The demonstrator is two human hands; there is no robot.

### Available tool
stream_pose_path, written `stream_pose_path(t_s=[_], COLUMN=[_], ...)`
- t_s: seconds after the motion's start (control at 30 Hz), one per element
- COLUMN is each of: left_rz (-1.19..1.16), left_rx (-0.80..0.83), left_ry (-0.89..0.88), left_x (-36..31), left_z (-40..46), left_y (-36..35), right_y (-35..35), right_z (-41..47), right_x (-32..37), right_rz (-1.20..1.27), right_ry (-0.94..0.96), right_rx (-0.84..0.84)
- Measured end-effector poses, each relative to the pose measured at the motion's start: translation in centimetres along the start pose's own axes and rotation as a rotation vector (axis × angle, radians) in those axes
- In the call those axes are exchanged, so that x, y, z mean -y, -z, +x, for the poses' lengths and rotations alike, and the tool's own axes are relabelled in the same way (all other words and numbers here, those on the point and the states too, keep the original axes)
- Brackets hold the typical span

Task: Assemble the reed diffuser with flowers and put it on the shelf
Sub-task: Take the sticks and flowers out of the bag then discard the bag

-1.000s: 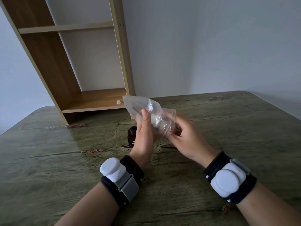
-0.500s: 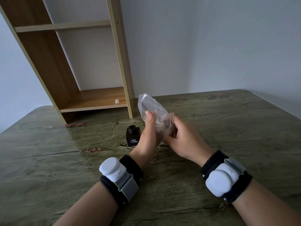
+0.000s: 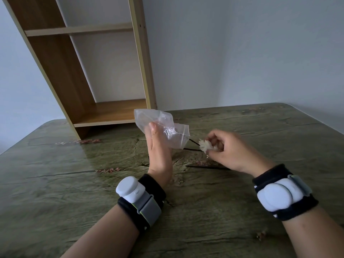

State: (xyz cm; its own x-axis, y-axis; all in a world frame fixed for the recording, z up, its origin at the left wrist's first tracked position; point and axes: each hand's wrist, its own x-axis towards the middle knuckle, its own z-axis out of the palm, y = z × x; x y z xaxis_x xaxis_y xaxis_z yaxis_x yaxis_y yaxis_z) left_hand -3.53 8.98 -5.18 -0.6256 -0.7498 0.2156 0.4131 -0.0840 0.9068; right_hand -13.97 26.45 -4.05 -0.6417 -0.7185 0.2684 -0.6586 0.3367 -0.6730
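Wristbands (image 3: 138,198) sit nearest, one on each forearm. Beyond them the left hand (image 3: 159,151) pinches a clear bag (image 3: 162,128), mouth turned toward the right. Just beside that mouth the right hand (image 3: 229,151) has its fingers curled round white flowers (image 3: 205,146), whose dark stems (image 3: 193,142) run leftward toward the bag, roughly level. The bottle is not visible, probably hidden behind the left hand, so that hand is likely nearer it. Further off lie the green table (image 3: 55,183), the empty shelf (image 3: 115,112) and grey walls.
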Motion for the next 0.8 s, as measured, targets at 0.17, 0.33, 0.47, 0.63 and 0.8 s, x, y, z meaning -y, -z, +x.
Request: stream_pose_path(t_s=[0.17,0.33,0.47,0.63,0.8], left_rz=[0.016,0.072,0.092,0.099,0.135], left_rx=[-0.042,-0.041,0.015,0.046,0.122], left_ry=[-0.075,-0.179,-0.238,-0.188,-0.101], left_x=[-0.1,0.0,0.1,-0.5,-1.0], left_z=[0.0,0.3,-0.4,-1.8,-4.4], left_y=[-0.1,0.1,-0.3,-1.0,-2.8], right_y=[0.0,0.2,0.5,1.3,2.3], right_z=[0.0,-0.1,-0.2,-0.3,-2.4], right_x=[-1.0,-0.9,-0.4,0.4,1.7], right_rz=[-0.195,-0.263,-0.294,-0.132,0.221], right_ry=[-0.082,-0.057,-0.045,-0.026,-0.269], right_rx=[0.042,0.017,0.061,-0.048,-0.182])
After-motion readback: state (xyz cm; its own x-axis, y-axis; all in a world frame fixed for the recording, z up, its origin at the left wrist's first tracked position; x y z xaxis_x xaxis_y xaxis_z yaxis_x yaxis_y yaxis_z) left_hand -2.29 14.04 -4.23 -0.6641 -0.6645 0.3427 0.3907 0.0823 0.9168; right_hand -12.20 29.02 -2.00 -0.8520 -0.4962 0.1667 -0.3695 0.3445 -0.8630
